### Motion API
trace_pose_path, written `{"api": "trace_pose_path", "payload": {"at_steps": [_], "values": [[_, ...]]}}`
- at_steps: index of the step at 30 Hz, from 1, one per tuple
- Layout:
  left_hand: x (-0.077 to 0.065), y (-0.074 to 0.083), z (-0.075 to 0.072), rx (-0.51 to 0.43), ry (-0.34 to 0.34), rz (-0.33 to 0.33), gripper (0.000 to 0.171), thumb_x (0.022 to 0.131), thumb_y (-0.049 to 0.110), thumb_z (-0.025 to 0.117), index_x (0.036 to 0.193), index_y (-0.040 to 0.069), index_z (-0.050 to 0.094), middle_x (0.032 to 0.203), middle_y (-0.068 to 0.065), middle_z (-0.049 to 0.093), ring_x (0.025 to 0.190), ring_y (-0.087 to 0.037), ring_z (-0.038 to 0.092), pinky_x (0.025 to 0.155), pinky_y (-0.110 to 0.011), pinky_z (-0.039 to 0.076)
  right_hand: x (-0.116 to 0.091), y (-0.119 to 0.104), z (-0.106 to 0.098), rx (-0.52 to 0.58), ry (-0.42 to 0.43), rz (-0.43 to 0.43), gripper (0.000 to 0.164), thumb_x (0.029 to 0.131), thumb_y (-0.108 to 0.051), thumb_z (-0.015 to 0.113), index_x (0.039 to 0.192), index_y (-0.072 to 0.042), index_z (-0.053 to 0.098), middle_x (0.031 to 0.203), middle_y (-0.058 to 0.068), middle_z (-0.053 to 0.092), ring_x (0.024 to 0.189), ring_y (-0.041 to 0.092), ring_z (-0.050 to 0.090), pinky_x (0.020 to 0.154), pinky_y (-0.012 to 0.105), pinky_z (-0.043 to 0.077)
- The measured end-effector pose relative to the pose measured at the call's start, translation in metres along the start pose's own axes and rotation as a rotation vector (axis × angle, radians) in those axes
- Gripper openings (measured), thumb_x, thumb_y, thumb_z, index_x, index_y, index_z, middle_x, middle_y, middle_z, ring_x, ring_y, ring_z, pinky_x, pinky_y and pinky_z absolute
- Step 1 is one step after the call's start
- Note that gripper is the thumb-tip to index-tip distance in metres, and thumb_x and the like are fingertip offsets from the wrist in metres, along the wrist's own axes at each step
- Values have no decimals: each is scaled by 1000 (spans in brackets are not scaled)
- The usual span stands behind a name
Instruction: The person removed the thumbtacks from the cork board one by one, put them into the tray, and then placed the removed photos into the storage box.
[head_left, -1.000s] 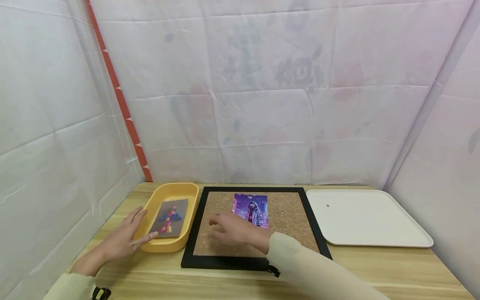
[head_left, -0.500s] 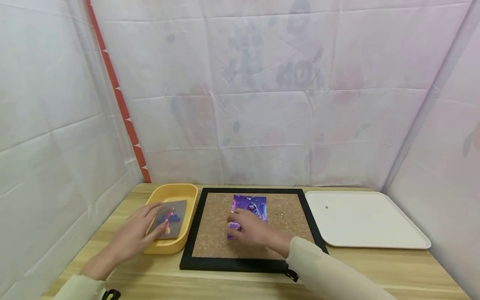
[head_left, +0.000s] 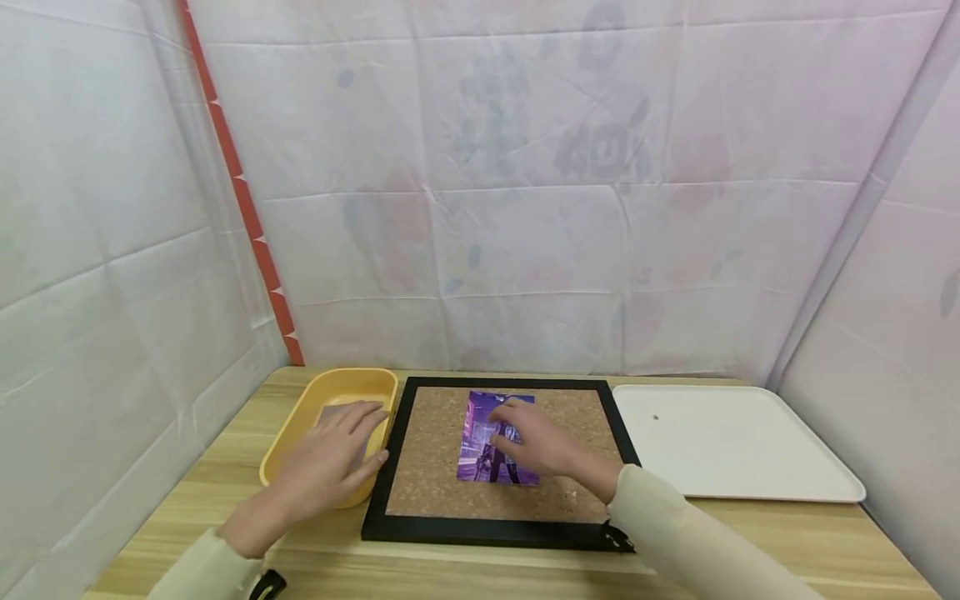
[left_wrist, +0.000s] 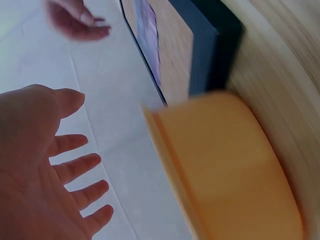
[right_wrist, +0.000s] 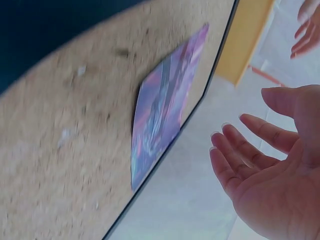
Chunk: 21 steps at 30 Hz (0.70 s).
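Over the cork board [head_left: 431, 467], the right grip [head_left: 538, 440] is held relaxed, nothing grasped, clear of the purple picture [head_left: 480, 457] laid on it. Left grip [head_left: 318, 471] is empty, fingers spread, above the yellow tray [head_left: 356, 377]. Picture placement seems in hand; light edge contact would be called for next.

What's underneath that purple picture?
The purple picture lies on the black-framed cork board, and bare cork shows to its left and below it in the head view. The cork directly beneath is covered, so anything there can't be seen.
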<state>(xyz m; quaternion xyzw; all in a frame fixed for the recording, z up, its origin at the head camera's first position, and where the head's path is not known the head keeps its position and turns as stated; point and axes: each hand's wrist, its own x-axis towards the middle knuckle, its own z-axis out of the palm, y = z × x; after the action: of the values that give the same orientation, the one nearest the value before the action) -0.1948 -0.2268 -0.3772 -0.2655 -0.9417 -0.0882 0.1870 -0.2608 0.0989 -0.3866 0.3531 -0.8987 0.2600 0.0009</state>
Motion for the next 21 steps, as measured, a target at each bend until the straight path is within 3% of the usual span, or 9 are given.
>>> {"api": "trace_pose_path", "payload": {"at_steps": [6,10,15,21], "values": [[11,32,6,-42,-108,18,60,101,34,65,149,2,50,154,-16,48,144,-38,42,115,-59,36,1,10,-14,-24,25,64,29,102,-17,63,127,-3,66,121,13,65,116,33,63,98,49,54],[17,49,14,-69,-143,34,63,102,37,63,151,1,46,156,-15,46,146,-36,40,119,-54,33,4,14,-18,-40,36,107,32,102,-18,64,130,-4,65,118,8,64,113,29,64,96,47,55],[26,61,26,-76,-180,31,66,104,41,57,154,1,42,159,-15,42,147,-34,39,120,-52,32,6,20,-20,-47,44,109,31,102,-18,64,128,-2,65,118,10,66,112,29,63,96,48,54],[38,67,38,-156,-222,-5,66,105,37,57,155,-3,38,159,-20,39,148,-38,36,119,-56,32,11,30,-22,-35,49,97,28,100,-14,65,124,1,67,118,13,67,111,34,63,95,49,54]]}}
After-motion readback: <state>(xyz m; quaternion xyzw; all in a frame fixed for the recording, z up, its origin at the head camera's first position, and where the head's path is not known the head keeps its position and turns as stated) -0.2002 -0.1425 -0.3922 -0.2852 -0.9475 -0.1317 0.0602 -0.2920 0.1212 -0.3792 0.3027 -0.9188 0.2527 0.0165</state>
